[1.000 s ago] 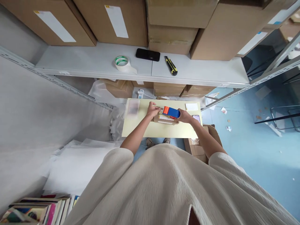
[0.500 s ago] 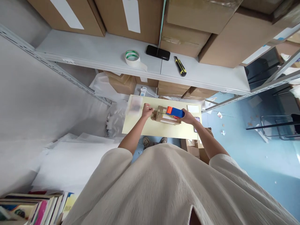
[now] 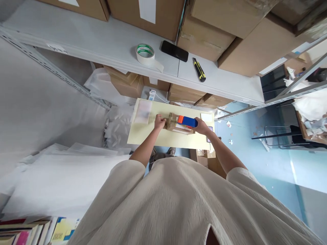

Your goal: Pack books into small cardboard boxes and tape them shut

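A small brown cardboard box (image 3: 173,126) with a white label lies on the pale yellow tabletop (image 3: 163,137). My right hand (image 3: 201,126) is wrapped round the right end of a blue tape dispenser (image 3: 188,121), whose orange front (image 3: 180,119) points left over the top of the box. At the box's left end, my left hand (image 3: 159,121) is closed in a pinch. Whether it grips tape or a cardboard flap is too small to tell. The dispenser partly hides the box's top.
On the grey shelf (image 3: 102,51) ahead lie a tape roll (image 3: 145,54), a black phone (image 3: 174,51) and a yellow-black utility knife (image 3: 199,69). Large cartons (image 3: 145,20) stand behind them. Another phone (image 3: 209,134) is by my right forearm. White sheets (image 3: 63,180) are piled at left, near books (image 3: 25,231).
My left hand has come closer to the left end of the box. The dispenser stays over the box in my right hand. The view has shifted a little.
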Motion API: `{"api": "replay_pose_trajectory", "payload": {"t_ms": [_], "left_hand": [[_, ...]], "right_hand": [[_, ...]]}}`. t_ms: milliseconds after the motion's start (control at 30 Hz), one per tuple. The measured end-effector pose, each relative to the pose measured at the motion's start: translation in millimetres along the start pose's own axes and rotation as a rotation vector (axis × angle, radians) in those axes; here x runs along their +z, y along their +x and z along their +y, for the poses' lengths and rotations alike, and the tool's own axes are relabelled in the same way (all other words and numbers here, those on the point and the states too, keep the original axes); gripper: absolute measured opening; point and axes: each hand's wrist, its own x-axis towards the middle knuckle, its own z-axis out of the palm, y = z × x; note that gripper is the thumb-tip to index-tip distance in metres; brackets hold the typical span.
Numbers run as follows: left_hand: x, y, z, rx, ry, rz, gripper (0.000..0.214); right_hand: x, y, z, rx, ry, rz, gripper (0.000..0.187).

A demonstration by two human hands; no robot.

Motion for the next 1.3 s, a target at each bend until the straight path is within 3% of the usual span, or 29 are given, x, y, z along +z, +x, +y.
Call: {"api": "replay_pose_trajectory", "payload": {"t_ms": [100,267,500,700,767,833,900,1033,1300], "left_hand": [[13.8,1.3,-4.9,-0.079,-0.013,-0.011,0.047],[30.9,-0.7,-5.6,-0.081,-0.038,-0.042,0.044],[31.7,-7.9,2.9,-0.015,0.012,0.056,0.043],[20.6,-18.6,8.2,0.076,-0.013,-0.151,0.047],[17.6,-21.8,16.8,0.229,0.053,-0.201,0.059],[16.5,-23.6,28.5,0.418,0.157,-0.31,0.074],[16.8,-23.9,39.8,0.522,0.297,-0.43,0.089],[15.8,-22.1,50.1,0.497,0.525,-0.554,0.107],[7.6,-22.9,54.6,0.481,0.719,-0.575,0.108]], "right_hand": [[0.1,0.4,0.0,0.018,-0.017,-0.004,0.051],[-0.6,-1.1,-3.4,0.033,-0.037,-0.005,0.051],[0.4,-4.9,-8.0,0.06,-0.018,-0.003,0.051],[3.5,-6.3,-2.1,0.07,0.012,-0.004,0.051],[5.1,-6.2,-0.6,0.058,0.011,0.013,0.05],[6.1,-5.5,-0.2,0.031,-0.001,0.041,0.05],[5.3,-4.0,-0.6,0.003,-0.009,0.051,0.05],[-4.0,0.3,-0.3,-0.017,-0.041,-0.012,0.053],[-30.4,9.8,-3.2,-0.066,-0.222,-0.115,0.057]]}}
